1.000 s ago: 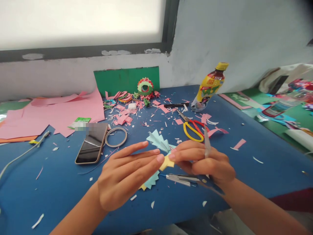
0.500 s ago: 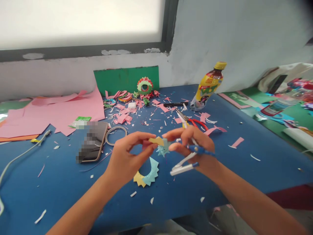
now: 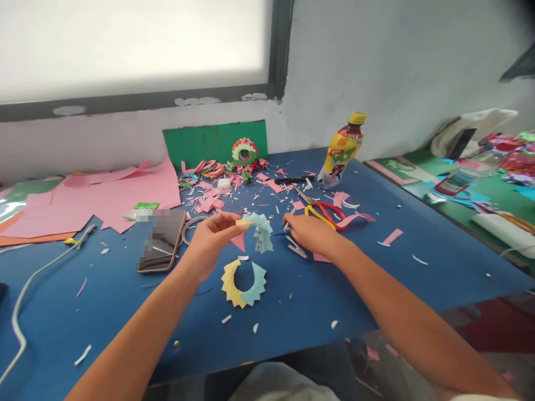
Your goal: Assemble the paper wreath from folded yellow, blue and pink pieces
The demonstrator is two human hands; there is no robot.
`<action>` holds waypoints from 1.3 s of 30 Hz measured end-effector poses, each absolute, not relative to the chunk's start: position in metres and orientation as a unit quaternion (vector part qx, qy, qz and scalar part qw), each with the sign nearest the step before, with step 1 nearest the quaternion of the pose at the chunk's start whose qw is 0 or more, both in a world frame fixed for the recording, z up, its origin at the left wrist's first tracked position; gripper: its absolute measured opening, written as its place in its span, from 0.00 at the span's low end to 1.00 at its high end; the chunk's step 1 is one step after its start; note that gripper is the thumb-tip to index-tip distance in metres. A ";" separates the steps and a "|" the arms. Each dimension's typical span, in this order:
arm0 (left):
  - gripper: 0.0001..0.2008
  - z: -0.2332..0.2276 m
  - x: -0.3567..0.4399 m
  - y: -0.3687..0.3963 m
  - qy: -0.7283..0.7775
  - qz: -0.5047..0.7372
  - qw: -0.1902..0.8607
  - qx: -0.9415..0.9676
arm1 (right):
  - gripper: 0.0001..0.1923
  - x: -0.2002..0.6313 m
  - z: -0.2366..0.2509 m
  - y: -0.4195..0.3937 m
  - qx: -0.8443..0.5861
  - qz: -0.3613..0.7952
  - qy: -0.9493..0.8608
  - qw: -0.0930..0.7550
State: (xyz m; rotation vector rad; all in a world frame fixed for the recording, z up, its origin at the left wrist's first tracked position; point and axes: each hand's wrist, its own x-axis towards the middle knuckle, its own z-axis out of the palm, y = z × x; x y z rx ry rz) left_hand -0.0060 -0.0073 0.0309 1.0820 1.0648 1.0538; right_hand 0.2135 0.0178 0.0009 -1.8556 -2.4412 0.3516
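Observation:
My left hand (image 3: 211, 239) pinches a curved strip of folded paper pieces (image 3: 262, 229) in light blue, with yellow and pink at the pinched end. Under it on the blue table lies an open ring of folded paper (image 3: 258, 283), half yellow and half light blue, with a gap at its top. My right hand (image 3: 309, 231) is low over the table, its fingers closed on a white and blue drawing compass (image 3: 296, 248), which they partly cover. Just beyond that hand are red-handled scissors (image 3: 330, 210) and a yellow-handled tool (image 3: 318, 216).
Pink paper sheets (image 3: 125, 195), a phone (image 3: 163, 245), a tape roll (image 3: 190, 229) and a white cable (image 3: 31, 278) lie left. A drink bottle (image 3: 341, 150) stands at the back near a green board (image 3: 209, 140). Paper scraps litter the table.
My right hand has moved away from the paper strip and lowered the compass to the table. My left hand has kept the strip and shifted slightly left.

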 end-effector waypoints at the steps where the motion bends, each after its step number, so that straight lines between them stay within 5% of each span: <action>1: 0.08 0.030 -0.006 -0.006 0.462 0.457 0.602 0.464 | 0.13 0.211 0.000 0.017 -0.597 0.115 -0.794 0.028; 8: 0.14 0.025 -0.013 0.003 0.463 0.481 0.655 0.354 | 0.16 0.205 0.015 0.009 -0.589 0.123 -0.791 0.109; 14: 0.14 0.025 -0.019 0.012 0.452 0.471 0.707 0.271 | 0.19 0.195 0.019 -0.008 -0.487 0.299 -0.817 0.072; 18: 0.10 0.025 -0.017 0.011 0.460 0.470 0.702 0.275 | 0.23 0.177 0.011 -0.026 -0.504 0.199 -0.839 0.042; 28: 0.13 0.023 -0.018 0.005 0.447 0.411 0.696 0.383 | 0.10 0.154 -0.002 -0.041 -0.472 0.246 -0.839 0.111; 39: 0.19 0.027 -0.026 0.009 0.540 0.388 0.566 0.487 | 0.09 0.169 0.001 -0.021 -0.396 0.543 -0.704 0.229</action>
